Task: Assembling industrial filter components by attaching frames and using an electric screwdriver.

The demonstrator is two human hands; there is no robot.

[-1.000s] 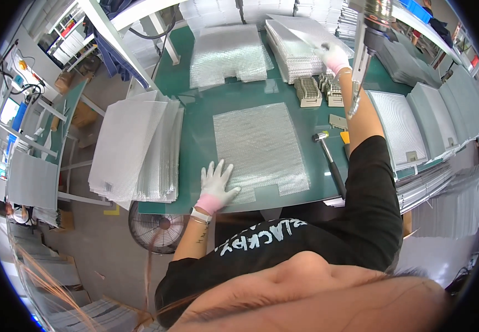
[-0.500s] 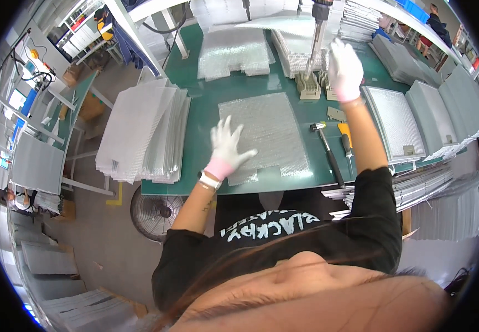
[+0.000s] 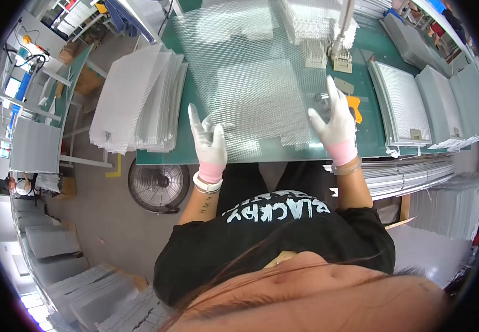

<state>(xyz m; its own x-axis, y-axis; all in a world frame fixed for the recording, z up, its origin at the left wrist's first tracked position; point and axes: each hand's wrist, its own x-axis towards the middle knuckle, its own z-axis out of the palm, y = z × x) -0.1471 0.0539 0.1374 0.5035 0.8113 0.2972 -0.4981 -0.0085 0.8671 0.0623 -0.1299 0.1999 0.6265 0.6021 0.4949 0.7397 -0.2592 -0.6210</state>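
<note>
The green worktable point(image 3: 361, 146) fills the upper middle of the view, and its near edge runs left to right just in front of the person.

Above it is the mesh sheet point(image 3: 250, 72), a large, thin, silvery panel of expanded metal. It is lifted off the table and held up between the two hands, so the green surface and other pieces show through it. Its long axis runs away from the person: the near edge is low, close to the table edge, and the far edge points to the top of the picture. The sheet seems tilted, with the far part higher, but I cannot tell exactly how much.

On the left, beside the table, a big stack of mesh sheets point(image 3: 137, 102) lies on a lower stand. On the right side of the table, framed filter panels point(image 3: 402, 105) lie side by side. Under the table's left end, a round fan point(image 3: 158, 185) stands on the floor.

The left hand point(image 3: 209, 144), in a white glove with a pink cuff, holds the near left corner of the sheet; the fingers are straight and point up, and the thumb is apart from them. The right hand point(image 3: 334, 124), in the same kind of glove, holds the near right edge, its fingers spread and pointing up. Whether the thumbs pinch the mesh from behind, I cannot tell.

Just beside the right hand, an orange-handled tool point(image 3: 354, 108) lies on the table.
</note>
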